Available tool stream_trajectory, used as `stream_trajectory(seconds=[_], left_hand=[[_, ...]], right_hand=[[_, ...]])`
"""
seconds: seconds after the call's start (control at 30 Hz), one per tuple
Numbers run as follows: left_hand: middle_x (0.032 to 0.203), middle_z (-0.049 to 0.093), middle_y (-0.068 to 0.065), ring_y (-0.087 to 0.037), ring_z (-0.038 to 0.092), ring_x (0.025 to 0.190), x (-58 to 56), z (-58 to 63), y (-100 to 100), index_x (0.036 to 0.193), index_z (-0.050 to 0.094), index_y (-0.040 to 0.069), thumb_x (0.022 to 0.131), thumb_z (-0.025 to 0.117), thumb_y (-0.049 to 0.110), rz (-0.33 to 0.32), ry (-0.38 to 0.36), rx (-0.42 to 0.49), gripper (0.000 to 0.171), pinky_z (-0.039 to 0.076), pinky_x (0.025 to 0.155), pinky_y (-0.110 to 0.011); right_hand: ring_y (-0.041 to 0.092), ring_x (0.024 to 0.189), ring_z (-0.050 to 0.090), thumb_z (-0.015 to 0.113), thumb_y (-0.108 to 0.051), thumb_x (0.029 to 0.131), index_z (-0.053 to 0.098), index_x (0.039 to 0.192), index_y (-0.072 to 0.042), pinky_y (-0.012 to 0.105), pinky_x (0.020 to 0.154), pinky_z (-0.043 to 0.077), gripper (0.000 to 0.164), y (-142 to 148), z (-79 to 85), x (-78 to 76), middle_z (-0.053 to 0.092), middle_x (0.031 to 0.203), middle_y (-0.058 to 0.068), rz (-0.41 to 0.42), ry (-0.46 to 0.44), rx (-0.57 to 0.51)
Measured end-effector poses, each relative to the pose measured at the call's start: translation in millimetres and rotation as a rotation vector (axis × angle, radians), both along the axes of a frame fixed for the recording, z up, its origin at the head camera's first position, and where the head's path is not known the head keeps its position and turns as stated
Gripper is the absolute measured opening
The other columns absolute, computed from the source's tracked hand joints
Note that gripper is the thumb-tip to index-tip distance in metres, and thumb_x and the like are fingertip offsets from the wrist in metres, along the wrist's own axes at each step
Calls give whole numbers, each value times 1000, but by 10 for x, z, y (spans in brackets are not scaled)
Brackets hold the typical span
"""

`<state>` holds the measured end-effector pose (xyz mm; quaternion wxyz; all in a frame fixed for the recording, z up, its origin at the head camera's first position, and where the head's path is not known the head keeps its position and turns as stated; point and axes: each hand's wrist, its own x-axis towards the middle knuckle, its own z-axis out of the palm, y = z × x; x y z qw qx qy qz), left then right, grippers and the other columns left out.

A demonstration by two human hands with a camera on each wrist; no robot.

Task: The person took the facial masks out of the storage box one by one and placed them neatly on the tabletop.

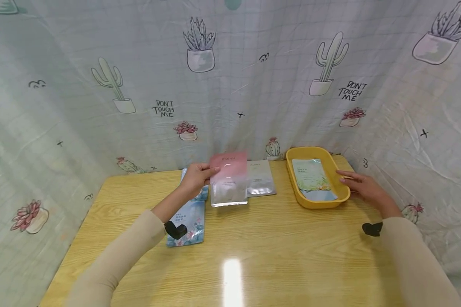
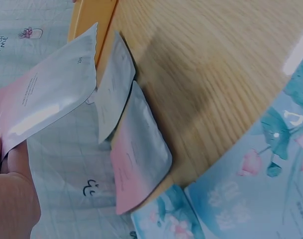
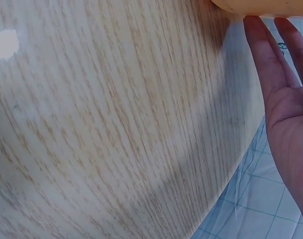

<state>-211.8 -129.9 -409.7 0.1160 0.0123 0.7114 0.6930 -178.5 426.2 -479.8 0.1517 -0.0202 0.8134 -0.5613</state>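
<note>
My left hand point(image 1: 196, 179) pinches a pink-and-silver sheet mask packet point(image 1: 229, 179) by its left edge, up off the table; the left wrist view shows its silver end pointing away from the fingers. Below it lie another pink-and-silver packet point(image 2: 141, 149) and a cream-and-silver packet point(image 1: 261, 179). Two blue floral packets point(image 1: 186, 224) lie under the left forearm, partly covered. At the right, a yellow basket point(image 1: 318, 204) holds a green floral packet point(image 1: 311, 174) over a pale blue one. My right hand point(image 1: 365, 192) touches the basket's right side, fingers mostly straight in the right wrist view.
A wooden table point(image 1: 272, 256) carries everything, with a bright light reflection near its front. Patterned curtain cloth point(image 1: 230, 94) hangs behind and along both sides, close to the basket and the right hand.
</note>
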Motion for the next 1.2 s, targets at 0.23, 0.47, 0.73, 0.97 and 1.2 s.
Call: stream_trajectory(seconds=[0.23,0.47,0.73,0.97,1.2], left_hand=[[87,73,-7,-10,70,73,158,-6,-138,119,67,-13,101,64,10,-17,-39,-2,29,58,65,-22],[93,75,-6,-11,71,77,324,-189,-231,125,67,-9,101,64,11,-35,-117,-38,31,60,71,-26],[88,75,-4,-10,69,73,451,-418,-236,124,67,-10,98,69,9,11,-184,10,33,58,65,-23],[85,75,-5,-11,67,69,517,-556,-223,120,70,-8,97,71,12,26,-212,-9,31,55,62,-22],[90,76,-15,-16,75,75,539,-732,-202,111,74,-9,93,75,8,39,-177,-99,25,61,68,-30]], right_hand=[[-12,106,59,53,-38,106,29,160,-8,21,88,56,66,-10,3,9,20,162,29,-6,-2,-30],[-15,105,57,54,-39,106,28,160,-8,21,87,56,68,-22,2,32,14,164,29,7,7,3],[-16,104,57,54,-40,106,29,160,-9,21,87,56,68,-17,10,19,14,165,28,0,8,-1],[-14,106,58,54,-38,106,29,160,-9,22,88,56,66,-19,-11,9,14,164,29,-1,-4,-39],[-14,106,57,53,-37,107,29,160,-8,22,87,56,65,-33,9,10,15,163,30,-5,6,-27]])
